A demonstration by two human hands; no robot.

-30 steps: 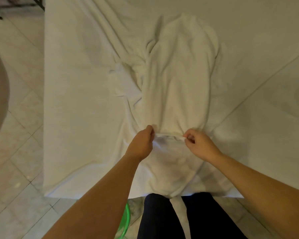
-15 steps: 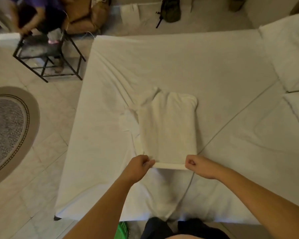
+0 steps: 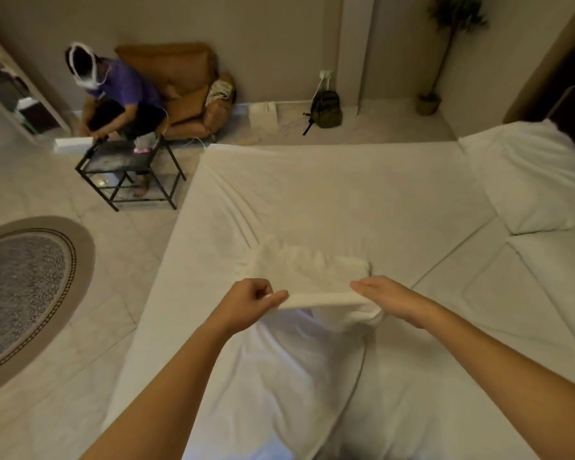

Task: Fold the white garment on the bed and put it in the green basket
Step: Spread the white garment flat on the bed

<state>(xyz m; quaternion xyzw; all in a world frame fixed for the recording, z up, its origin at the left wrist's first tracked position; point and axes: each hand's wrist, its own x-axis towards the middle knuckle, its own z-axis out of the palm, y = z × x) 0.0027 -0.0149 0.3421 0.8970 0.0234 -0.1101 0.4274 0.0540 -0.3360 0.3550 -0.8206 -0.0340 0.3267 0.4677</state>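
The near edge of the white garment (image 3: 312,277), a soft knit-like fabric, is held raised over the middle of the bed (image 3: 346,194), while its far part lies flat on the wrinkled sheet, where the outline is hard to separate from white bedding. The left hand (image 3: 246,303) is pinched, fingers together, on the left corner. The right hand (image 3: 389,297) is clamped on the right corner, its fingertips partly hidden in bunched cloth.
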